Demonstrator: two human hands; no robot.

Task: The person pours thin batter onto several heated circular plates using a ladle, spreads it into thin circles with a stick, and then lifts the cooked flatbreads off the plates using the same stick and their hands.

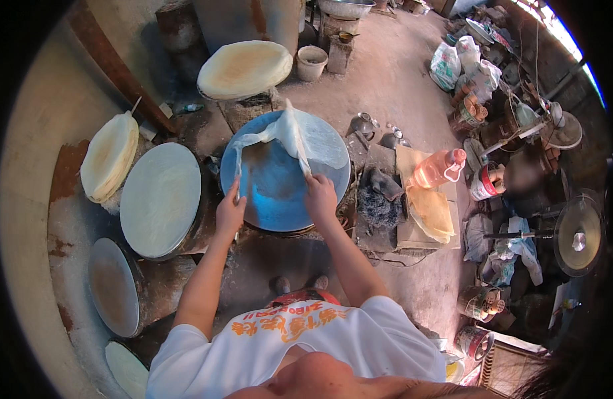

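Before me is a round flat griddle (276,194), its surface blue-grey with a brown scorched patch. A thin, pale pancake sheet (289,132) is partly peeled up from it. The sheet's far right part still lies flat on the metal. My left hand (230,212) grips a drooping strip of the sheet at the griddle's left edge. A slim tool, perhaps a scraper, also shows in that hand. At the right, my right hand (320,197) pinches the sheet's other edge, which is stretched into a narrow fold.
Left of me stands a second griddle (161,199) coated with pale batter, with another griddle (113,287) nearer. Stacks of round pancakes (245,70) sit beyond and to the left. On the right are a dark cloth (381,197), a folded pancake (430,212) and an oil bottle (438,168).
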